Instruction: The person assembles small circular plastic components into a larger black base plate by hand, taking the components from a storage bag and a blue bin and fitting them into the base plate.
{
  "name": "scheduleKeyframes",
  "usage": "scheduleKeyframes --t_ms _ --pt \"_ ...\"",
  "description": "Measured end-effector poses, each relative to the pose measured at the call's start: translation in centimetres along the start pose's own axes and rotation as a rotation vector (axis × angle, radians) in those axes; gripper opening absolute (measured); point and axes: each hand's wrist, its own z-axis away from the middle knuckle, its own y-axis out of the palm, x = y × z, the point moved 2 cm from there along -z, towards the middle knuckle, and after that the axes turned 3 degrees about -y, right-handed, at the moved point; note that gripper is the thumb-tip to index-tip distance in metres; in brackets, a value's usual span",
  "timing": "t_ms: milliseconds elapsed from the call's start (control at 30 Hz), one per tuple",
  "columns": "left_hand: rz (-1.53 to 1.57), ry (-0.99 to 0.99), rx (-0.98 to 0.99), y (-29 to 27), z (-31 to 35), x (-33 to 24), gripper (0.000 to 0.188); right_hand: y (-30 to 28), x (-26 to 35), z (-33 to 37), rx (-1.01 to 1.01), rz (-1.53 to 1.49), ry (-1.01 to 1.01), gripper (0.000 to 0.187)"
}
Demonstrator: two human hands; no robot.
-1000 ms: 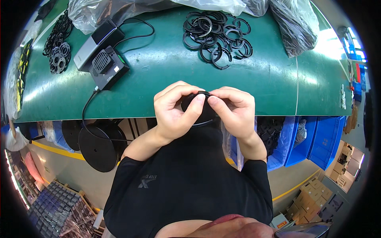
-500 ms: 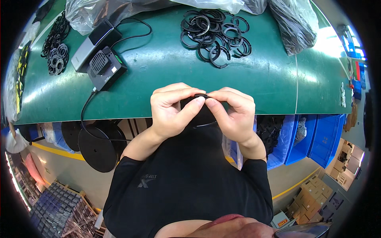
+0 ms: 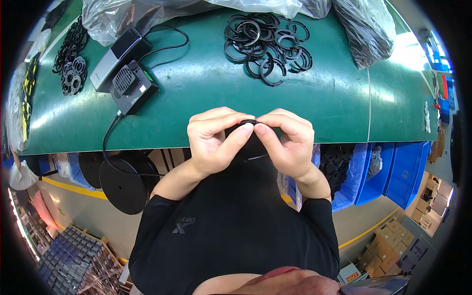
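Note:
Close together at the table's near edge, my left hand (image 3: 212, 137) and my right hand (image 3: 290, 140) pinch one small black curved part (image 3: 249, 121) between thumbs and forefingers. It looks like a black ring; most of it is hidden by my fingers and lost against the dark shirt. Beyond my hands, on the green table (image 3: 196, 93), lies a loose pile of black open rings (image 3: 265, 42). Some of them overlap, and several show a gap in the circle.
At left on the table stand a grey-and-black device (image 3: 129, 81) with a cable and a heap of smaller black rings (image 3: 73, 73). Plastic bags (image 3: 366, 34) line the far side. Blue bins (image 3: 405, 172) holding black parts sit below at right, a black round stool (image 3: 123, 184) at left.
My fingertips have shifted very slightly on the black part, and a bit more of its curved edge shows. Both hands keep their pinch; the table's things lie as before.

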Motion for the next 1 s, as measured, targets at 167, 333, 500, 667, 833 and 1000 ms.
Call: scheduleKeyframes --t_ms 167,333,500,667,833,1000 --pt "0.032 -0.083 0.008 -0.4 -0.1 0.0 0.014 0.3 0.4 -0.3 -0.012 -0.023 0.031 0.005" --pt "0.064 -0.055 0.057 -0.1 -0.5 0.0 0.017 -0.5 0.1 -0.4 0.008 -0.051 0.054 0.005" --pt "0.323 -0.182 0.064 0.4 -0.5 -0.2 0.023 -1.0 -0.9 -0.3 -0.14 -0.47 0.287 0.008" --pt "0.184 -0.206 0.112 0.3 -0.3 0.1 0.025 -1.7 0.4 -1.7 -0.169 0.156 0.005 0.017" --pt "0.026 -0.095 0.065 0.5 -0.2 0.1 0.027 -1.6 2.9 -2.5 -0.119 0.488 -0.174 0.018" --pt "-0.199 0.043 0.08 0.7 -0.2 -0.4 0.026 -1.6 3.1 -2.7 -0.046 0.505 -0.18 0.019"
